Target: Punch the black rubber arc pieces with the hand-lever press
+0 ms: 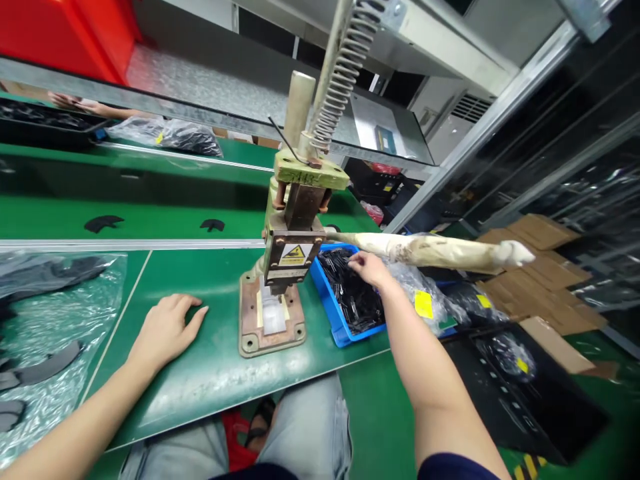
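Note:
My left hand [167,330] lies on the green tabletop with its thumb and fingers apart, holding nothing. To its right stands a hand press [299,243] with a coil spring, a warning label and a long lever wrapped in pale material [430,250]. A clear plate [273,315] lies on the press base [250,313], below the ram. My right hand [371,270] is over the far part of a blue bin [333,317] full of small black plastic parts [357,300]. Its fingers are curled together at the parts; what they pinch is too small to make out.
At left, a clear plastic bag [65,373] holds dark curved pieces. Two black curved pieces [103,223] lie on the green belt behind the press. Bagged parts [420,290] and a black crate [530,393] are at right. Another person's hands [83,105] show far left.

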Action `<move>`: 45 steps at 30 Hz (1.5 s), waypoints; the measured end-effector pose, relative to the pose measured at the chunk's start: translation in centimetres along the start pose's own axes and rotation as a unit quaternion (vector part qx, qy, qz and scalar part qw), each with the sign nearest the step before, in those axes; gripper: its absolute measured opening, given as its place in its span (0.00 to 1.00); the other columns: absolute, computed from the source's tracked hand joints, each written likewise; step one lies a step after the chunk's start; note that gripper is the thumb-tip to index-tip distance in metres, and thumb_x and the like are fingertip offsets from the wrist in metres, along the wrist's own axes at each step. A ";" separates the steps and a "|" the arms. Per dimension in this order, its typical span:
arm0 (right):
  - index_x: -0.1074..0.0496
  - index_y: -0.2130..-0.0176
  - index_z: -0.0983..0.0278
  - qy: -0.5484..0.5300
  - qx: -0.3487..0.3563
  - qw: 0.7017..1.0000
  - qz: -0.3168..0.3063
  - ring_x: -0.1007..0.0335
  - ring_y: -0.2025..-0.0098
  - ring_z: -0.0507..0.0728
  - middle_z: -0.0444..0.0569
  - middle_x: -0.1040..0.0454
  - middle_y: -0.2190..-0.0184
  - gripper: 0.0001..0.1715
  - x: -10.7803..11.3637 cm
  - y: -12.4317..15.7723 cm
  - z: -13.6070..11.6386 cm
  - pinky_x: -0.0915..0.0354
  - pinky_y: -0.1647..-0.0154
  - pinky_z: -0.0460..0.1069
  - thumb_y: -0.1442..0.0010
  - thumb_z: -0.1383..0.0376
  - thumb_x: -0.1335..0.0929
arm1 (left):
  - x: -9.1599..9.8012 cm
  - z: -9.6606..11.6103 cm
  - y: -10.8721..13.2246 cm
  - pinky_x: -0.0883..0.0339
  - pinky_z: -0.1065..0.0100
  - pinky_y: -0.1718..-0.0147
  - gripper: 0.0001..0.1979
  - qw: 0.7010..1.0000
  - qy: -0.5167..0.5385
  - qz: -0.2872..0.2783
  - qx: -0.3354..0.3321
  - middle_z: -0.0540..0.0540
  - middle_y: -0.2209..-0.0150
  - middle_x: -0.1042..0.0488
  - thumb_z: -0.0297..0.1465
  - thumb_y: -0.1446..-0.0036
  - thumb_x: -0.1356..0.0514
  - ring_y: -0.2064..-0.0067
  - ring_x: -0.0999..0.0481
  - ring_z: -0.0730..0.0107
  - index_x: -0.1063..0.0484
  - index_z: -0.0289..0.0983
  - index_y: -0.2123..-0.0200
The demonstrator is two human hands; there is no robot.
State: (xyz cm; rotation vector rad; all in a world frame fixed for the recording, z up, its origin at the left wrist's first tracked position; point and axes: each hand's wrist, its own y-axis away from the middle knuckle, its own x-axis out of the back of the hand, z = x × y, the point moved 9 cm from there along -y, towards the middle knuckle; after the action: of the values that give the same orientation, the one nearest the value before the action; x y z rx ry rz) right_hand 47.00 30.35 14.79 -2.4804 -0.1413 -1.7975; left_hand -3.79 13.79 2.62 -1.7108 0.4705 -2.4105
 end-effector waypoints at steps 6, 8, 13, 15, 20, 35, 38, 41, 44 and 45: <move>0.21 0.46 0.58 0.106 0.005 0.985 -0.137 0.23 0.42 0.62 0.53 0.18 0.47 0.32 -3.3 6.8 -0.3 0.29 0.36 0.56 0.46 0.52 0.18 | -0.2 0.0 -0.1 0.29 0.48 0.46 0.24 1.000 -0.011 -0.019 0.003 0.36 0.52 0.18 0.50 0.28 0.48 0.48 0.21 0.42 0.22 0.39 0.53; 0.22 0.46 0.60 0.125 0.010 0.982 -0.139 0.24 0.40 0.62 0.54 0.19 0.45 0.27 -4.0 7.8 -0.9 0.30 0.34 0.58 0.41 0.52 0.21 | -0.3 -0.1 0.0 0.29 0.48 0.46 0.25 1.000 -0.015 -0.022 0.008 0.36 0.52 0.18 0.50 0.28 0.48 0.48 0.21 0.42 0.21 0.39 0.52; 0.24 0.44 0.63 0.126 -0.012 0.988 -0.091 0.24 0.41 0.59 0.53 0.22 0.44 0.25 -4.0 8.3 -1.5 0.28 0.34 0.63 0.29 0.49 0.30 | -0.1 0.0 0.0 0.29 0.49 0.47 0.25 1.000 -0.019 -0.021 0.011 0.36 0.52 0.18 0.50 0.28 0.49 0.49 0.21 0.44 0.21 0.38 0.53; 0.24 0.43 0.63 0.110 -0.035 0.992 -0.054 0.23 0.42 0.59 0.54 0.21 0.44 0.26 -3.2 8.4 -1.3 0.29 0.34 0.63 0.28 0.48 0.32 | 0.1 0.2 0.0 0.29 0.49 0.46 0.24 1.000 -0.015 -0.020 0.011 0.36 0.52 0.18 0.49 0.28 0.49 0.48 0.21 0.44 0.20 0.38 0.54; 0.26 0.40 0.57 0.035 -0.081 0.995 0.036 0.21 0.43 0.62 0.55 0.17 0.46 0.21 -0.8 9.5 -0.7 0.31 0.36 0.59 0.28 0.55 0.34 | 0.7 0.6 0.2 0.28 0.48 0.48 0.24 1.000 0.007 -0.016 0.019 0.35 0.53 0.18 0.49 0.30 0.48 0.49 0.21 0.44 0.19 0.38 0.55; 0.35 0.53 0.58 -0.522 -0.019 0.853 0.008 0.38 0.78 0.49 0.42 0.22 0.72 0.30 -6.2 19.3 -12.3 0.42 0.75 0.46 0.37 0.37 0.32 | 6.9 10.5 5.3 0.24 0.57 0.49 0.13 0.950 0.293 0.108 -0.019 0.41 0.51 0.21 0.41 0.29 0.38 0.50 0.20 0.59 0.24 0.40 0.48; 0.38 0.61 0.58 -0.594 -0.024 0.802 -0.058 0.43 0.81 0.47 0.38 0.27 0.79 0.28 -9.6 21.6 -16.5 0.49 0.78 0.45 0.36 0.38 0.30 | 8.0 16.3 6.5 0.23 0.57 0.49 0.15 0.926 0.359 0.063 -0.096 0.41 0.50 0.21 0.36 0.29 0.36 0.50 0.20 0.61 0.25 0.42 0.43; 0.38 0.63 0.58 -0.637 -0.026 0.763 -0.107 0.45 0.82 0.47 0.37 0.30 0.81 0.29 -11.9 22.9 -19.2 0.51 0.78 0.45 0.37 0.39 0.29 | 8.5 19.0 7.2 0.22 0.57 0.48 0.16 0.911 0.387 0.035 -0.137 0.40 0.49 0.20 0.34 0.30 0.35 0.48 0.19 0.60 0.25 0.42 0.41; 0.37 0.64 0.58 -0.659 -0.023 0.739 -0.140 0.45 0.82 0.47 0.37 0.31 0.82 0.30 -13.1 23.6 -20.6 0.53 0.78 0.45 0.39 0.38 0.27 | 8.9 19.7 7.6 0.22 0.56 0.49 0.12 0.904 0.399 0.036 -0.152 0.41 0.52 0.19 0.32 0.29 0.35 0.49 0.18 0.60 0.24 0.42 0.44; 0.37 0.64 0.58 -0.663 -0.021 0.734 -0.146 0.45 0.82 0.47 0.37 0.31 0.82 0.30 -13.3 23.7 -20.8 0.53 0.78 0.45 0.39 0.39 0.27 | 9.0 19.7 7.8 0.22 0.56 0.50 0.11 0.902 0.402 0.038 -0.154 0.41 0.53 0.19 0.32 0.29 0.36 0.50 0.18 0.61 0.23 0.42 0.45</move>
State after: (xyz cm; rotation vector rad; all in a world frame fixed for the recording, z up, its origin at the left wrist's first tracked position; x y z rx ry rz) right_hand 26.06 4.05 8.43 -3.2893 -0.5535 0.3351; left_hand 11.16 0.52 13.99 -0.6414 1.0288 -3.0141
